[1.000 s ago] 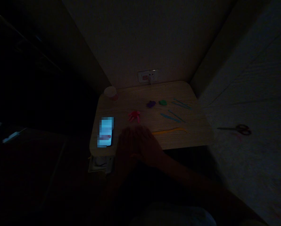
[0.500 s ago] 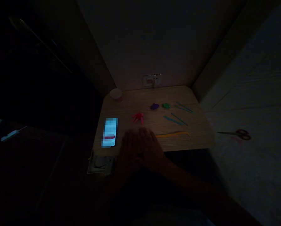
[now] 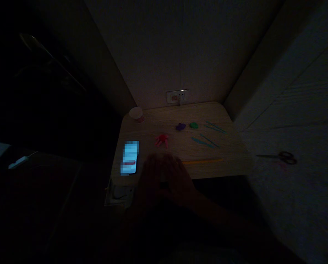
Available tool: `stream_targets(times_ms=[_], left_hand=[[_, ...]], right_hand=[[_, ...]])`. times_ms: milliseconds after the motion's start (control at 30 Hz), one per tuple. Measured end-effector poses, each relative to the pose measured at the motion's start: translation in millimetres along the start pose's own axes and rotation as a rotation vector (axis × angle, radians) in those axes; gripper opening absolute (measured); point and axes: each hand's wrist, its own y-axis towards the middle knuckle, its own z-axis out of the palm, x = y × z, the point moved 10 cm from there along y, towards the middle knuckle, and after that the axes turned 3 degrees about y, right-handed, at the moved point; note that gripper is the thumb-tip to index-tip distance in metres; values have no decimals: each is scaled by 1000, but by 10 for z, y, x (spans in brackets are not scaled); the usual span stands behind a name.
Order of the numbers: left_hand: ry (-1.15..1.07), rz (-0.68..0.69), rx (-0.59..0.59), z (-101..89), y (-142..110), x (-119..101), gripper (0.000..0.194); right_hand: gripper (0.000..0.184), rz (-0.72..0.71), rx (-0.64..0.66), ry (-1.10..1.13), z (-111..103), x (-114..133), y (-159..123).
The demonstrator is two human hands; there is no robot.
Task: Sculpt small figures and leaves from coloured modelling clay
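Observation:
Side by side at the front edge of the small wooden table [image 3: 153,128], my left hand [image 3: 150,178] and my right hand [image 3: 179,179] lie flat, fingers stretched forward. A thin orange roll, seemingly of modelling clay [image 3: 202,161], runs rightward from the fingers of my right hand; its left end is hidden by them. Just beyond my fingertips sits a red-and-pink clay piece with several leg-like strands [image 3: 162,140]. Farther back are a purple clay lump [image 3: 181,127] and a green one [image 3: 193,125]. The scene is very dark, so whatever is beneath my palms cannot be made out.
A lit phone [image 3: 129,157] lies at the table's left. Behind it stands a small tub [image 3: 137,114]. Several thin blue-green modelling tools [image 3: 202,142] lie on the right. Scissors [image 3: 279,156] rest beyond the table's right side. A wall socket [image 3: 177,96] is behind.
The orange roll now looks straighter and thinner than before. Both hands remain flat at the front edge, almost in the same spot. The whole view has shifted slightly.

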Motion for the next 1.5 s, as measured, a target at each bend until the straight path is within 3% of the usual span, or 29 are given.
stream_targets(times_ms=[100, 267, 533, 733, 967, 1167, 1367, 1500], left_hand=[[14, -6, 3, -2, -76, -36, 90], [45, -50, -33, -7, 95, 10, 76], [78, -34, -32, 32, -99, -93, 84], [80, -70, -21, 34, 100, 41, 73], [-5, -6, -8, -8, -42, -68, 90], [6, -16, 7, 47, 94, 4, 74], [24, -26, 15, 68, -61, -95, 78], [69, -4, 26, 93, 27, -64, 77]], right_hand=[[100, 1, 2, 13, 14, 47, -47], [96, 59, -26, 6, -20, -49, 118], [102, -17, -8, 19, 20, 78, -91], [97, 70, -21, -13, -27, -57, 138], [98, -1, 7, 16, 4, 55, -63], [98, 54, 2, -20, 2, -50, 113], [104, 11, -4, -12, 53, 44, -45], [105, 47, -7, -36, 51, 8, 37]])
